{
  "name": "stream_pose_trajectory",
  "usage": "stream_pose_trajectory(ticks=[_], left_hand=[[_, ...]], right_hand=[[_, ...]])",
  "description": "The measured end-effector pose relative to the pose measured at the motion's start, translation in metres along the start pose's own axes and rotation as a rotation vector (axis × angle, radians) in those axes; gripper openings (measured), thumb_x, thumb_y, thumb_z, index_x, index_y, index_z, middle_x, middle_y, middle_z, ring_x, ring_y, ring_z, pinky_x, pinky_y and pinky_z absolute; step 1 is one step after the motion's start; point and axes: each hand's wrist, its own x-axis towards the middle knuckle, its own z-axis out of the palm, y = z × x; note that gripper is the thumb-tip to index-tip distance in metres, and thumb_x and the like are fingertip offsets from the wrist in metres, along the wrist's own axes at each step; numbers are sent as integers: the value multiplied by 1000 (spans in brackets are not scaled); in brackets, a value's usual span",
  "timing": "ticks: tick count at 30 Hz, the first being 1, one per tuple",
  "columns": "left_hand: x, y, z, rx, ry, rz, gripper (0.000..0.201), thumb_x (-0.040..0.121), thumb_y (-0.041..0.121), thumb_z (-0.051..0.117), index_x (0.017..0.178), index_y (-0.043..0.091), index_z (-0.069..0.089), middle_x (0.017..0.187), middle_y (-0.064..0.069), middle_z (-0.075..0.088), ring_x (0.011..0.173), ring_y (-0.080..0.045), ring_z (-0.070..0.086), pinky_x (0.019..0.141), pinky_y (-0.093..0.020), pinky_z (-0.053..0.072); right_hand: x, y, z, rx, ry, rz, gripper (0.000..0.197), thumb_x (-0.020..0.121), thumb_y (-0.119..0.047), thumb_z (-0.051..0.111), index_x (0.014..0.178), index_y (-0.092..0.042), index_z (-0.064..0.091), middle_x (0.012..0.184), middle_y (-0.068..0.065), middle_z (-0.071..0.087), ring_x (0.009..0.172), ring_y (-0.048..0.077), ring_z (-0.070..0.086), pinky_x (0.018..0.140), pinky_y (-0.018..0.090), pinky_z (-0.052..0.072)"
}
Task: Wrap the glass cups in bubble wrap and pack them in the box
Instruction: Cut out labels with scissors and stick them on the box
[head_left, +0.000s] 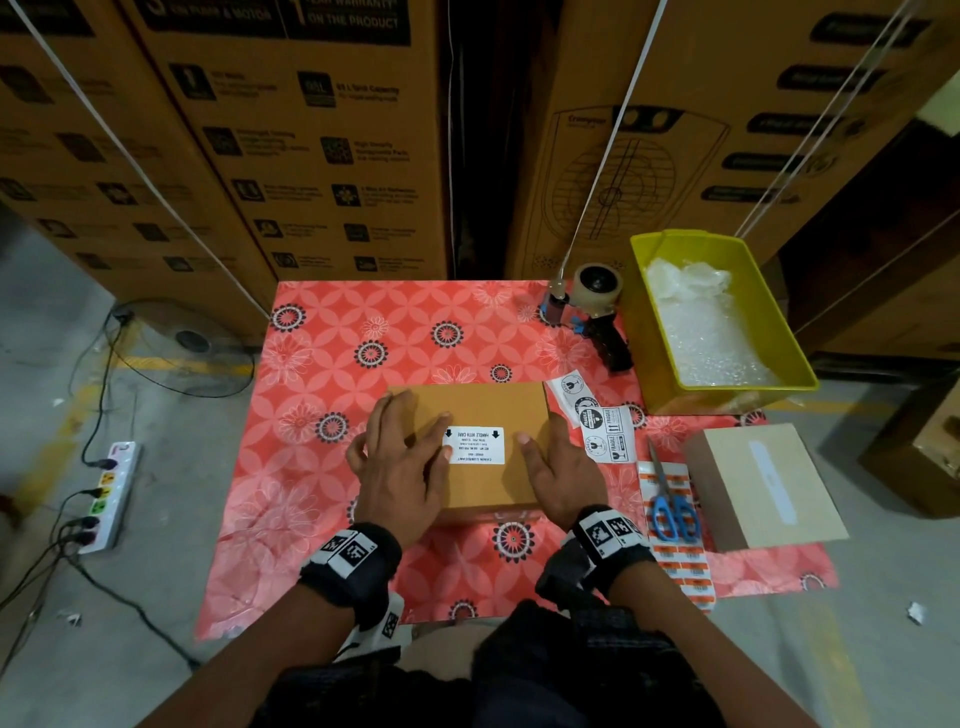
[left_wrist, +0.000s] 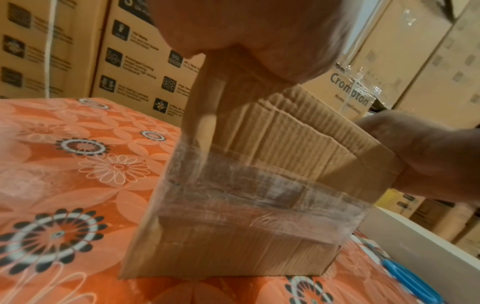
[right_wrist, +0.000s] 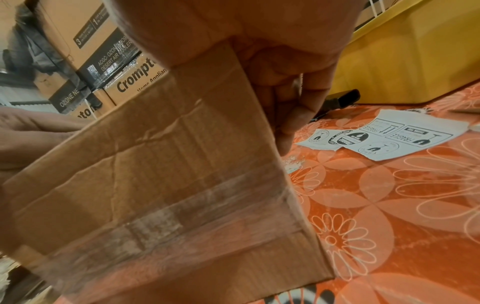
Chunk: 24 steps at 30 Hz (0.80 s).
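A shut brown cardboard box (head_left: 483, 410) with a white label (head_left: 475, 445) sits in the middle of the red flowered table cover (head_left: 332, 364). Clear tape runs across its near side (left_wrist: 246, 205). My left hand (head_left: 402, 457) lies flat on the top's left half, fingers spread, one finger (left_wrist: 202, 115) reaching down the left side. My right hand (head_left: 563, 470) holds the right edge, thumb on top and fingers (right_wrist: 288, 115) curled down the side. No glass cups are in view.
A yellow bin (head_left: 727, 397) of bubble wrap (head_left: 706, 338) stands at the back right, with a tape dispenser (head_left: 600, 306) beside it. Fragile stickers (head_left: 602, 426), blue scissors (head_left: 672, 504) and a pale box (head_left: 753, 488) lie to the right. Large cartons (head_left: 311, 156) wall the back.
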Motion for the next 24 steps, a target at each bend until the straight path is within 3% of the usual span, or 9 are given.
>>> stream_pose_trajectory(ticks=[3, 7, 10, 13, 16, 19, 24], left_hand=[[1, 0, 2, 5, 31, 34, 36, 98, 32, 60, 132, 29, 75, 158, -11, 46, 157, -32, 28, 103, -53, 28], [0, -4, 8, 9, 55, 98, 34, 96, 26, 64, 126, 26, 77, 151, -5, 58, 152, -25, 40, 106, -54, 27], [-1, -5, 10, -20, 80, 74, 32, 97, 30, 64, 125, 26, 78, 149, 0, 60, 148, -19, 46, 108, -56, 29], [3, -4, 8, -27, 92, 55, 27, 98, 37, 62, 117, 27, 77, 143, 7, 64, 143, -14, 50, 107, -46, 26], [7, -1, 3, -33, 71, 29, 22, 97, 41, 61, 110, 28, 75, 139, 12, 62, 136, -13, 54, 104, -42, 22], [10, 3, 0, -30, 54, 16, 19, 96, 38, 62, 107, 28, 74, 135, 12, 59, 126, -13, 54, 99, -40, 21], [9, 7, 1, 22, 28, 3, 23, 97, 36, 59, 111, 26, 74, 135, 10, 57, 124, -14, 54, 97, -38, 19]], right_hand=[[1, 0, 0, -11, -10, 10, 70, 106, -67, 27, 157, -20, 22, 110, 16, 72, 101, 39, 70, 86, 50, 56], [1, -1, 2, -3, 26, 6, 61, 108, -61, 27, 153, -19, 28, 104, 13, 73, 95, 38, 71, 82, 48, 56], [0, 0, 3, 11, 23, 2, 62, 107, -63, 26, 153, -21, 28, 103, 12, 73, 95, 38, 71, 82, 49, 57], [-2, -1, 0, 23, 7, 1, 69, 103, -69, 21, 153, -22, 28, 104, 12, 73, 96, 38, 71, 83, 50, 57], [-4, -4, -3, 26, -7, 17, 62, 108, -61, 27, 155, -21, 28, 106, 15, 74, 96, 38, 71, 82, 47, 55], [-5, -6, -3, 33, 7, 16, 64, 106, -66, 23, 152, -23, 27, 98, 12, 73, 90, 38, 72, 79, 48, 56], [-5, -6, -2, 32, 17, 24, 75, 99, -74, 16, 152, -22, 28, 93, 10, 73, 87, 37, 71, 80, 50, 57]])
